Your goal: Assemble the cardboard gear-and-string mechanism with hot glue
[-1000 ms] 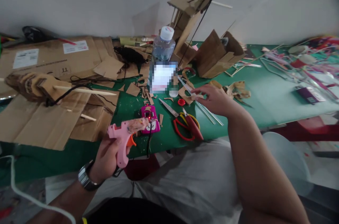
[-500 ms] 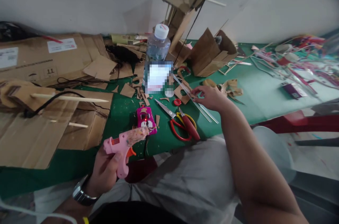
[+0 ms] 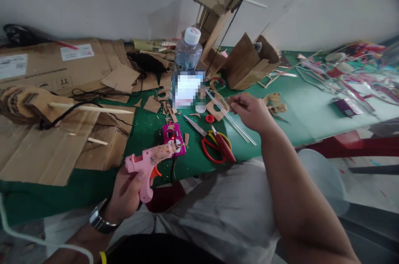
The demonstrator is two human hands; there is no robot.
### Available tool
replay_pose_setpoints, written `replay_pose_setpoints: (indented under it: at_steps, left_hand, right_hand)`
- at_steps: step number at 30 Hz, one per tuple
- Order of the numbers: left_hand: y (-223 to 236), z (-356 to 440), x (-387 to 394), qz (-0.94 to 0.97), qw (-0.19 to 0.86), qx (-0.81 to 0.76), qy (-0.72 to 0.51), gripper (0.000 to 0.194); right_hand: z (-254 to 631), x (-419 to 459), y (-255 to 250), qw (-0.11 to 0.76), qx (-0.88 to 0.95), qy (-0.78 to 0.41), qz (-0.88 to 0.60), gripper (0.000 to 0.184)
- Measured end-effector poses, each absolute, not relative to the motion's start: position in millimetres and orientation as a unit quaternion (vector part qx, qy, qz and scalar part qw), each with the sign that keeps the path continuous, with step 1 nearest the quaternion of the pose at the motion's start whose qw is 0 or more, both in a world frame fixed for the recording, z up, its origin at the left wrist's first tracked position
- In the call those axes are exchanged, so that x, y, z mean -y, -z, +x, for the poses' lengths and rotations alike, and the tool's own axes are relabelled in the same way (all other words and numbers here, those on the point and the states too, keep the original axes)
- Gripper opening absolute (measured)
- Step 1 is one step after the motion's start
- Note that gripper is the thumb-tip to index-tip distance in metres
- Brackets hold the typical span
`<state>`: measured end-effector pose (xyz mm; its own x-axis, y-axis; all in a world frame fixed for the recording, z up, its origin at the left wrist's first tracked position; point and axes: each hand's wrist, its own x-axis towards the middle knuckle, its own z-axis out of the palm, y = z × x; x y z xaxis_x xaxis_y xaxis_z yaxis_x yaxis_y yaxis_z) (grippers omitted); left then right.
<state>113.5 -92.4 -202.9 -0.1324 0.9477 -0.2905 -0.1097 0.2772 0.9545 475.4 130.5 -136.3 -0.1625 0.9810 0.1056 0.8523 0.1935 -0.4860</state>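
Note:
My left hand [image 3: 126, 193] is wrapped round the handle of a pink hot glue gun [image 3: 146, 168]. Its worn nozzle end points right, over a magenta box [image 3: 174, 137] with a red light. Over the table, my right hand [image 3: 249, 112] has its fingers drawn together beside a cut cardboard scrap [image 3: 215, 111]; what they pinch, if anything, I cannot make out. Two clear glue sticks [image 3: 238, 129] lie just below those fingers. Nearer me are red-handled scissors [image 3: 205, 147] and a red-handled tool [image 3: 226, 147]. A red bottle cap [image 3: 210, 119] lies by the scissors.
A clear bottle [image 3: 187, 58] stands mid-table. Behind it rises a cardboard structure [image 3: 215, 0] with a wheel and black cord. An open cardboard box [image 3: 246, 64] sits to its right. Cardboard sheets [image 3: 40, 151] and a wooden skewer [image 3: 93, 108] occupy the left. Straws and scraps litter the right.
My right hand has shifted slightly right and up, away from the glue sticks, and its fingers are more curled. The glue gun stays in my left hand; the view has shifted a little.

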Motion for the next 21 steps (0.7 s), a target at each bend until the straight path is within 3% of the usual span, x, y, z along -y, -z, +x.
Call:
replay_pose_setpoints:
  at_steps: [9, 21]
  left_hand:
    - [190, 120, 86, 0.358, 0.532, -0.599, -0.481, 0.056]
    - [193, 119, 89, 0.330, 0.543, -0.591, -0.496, 0.054]
  right_hand:
    - [399, -80, 116, 0.254, 0.775, -0.413, -0.406, 0.023]
    - [382, -66, 110, 0.259, 0.805, -0.411, -0.341, 0.016]
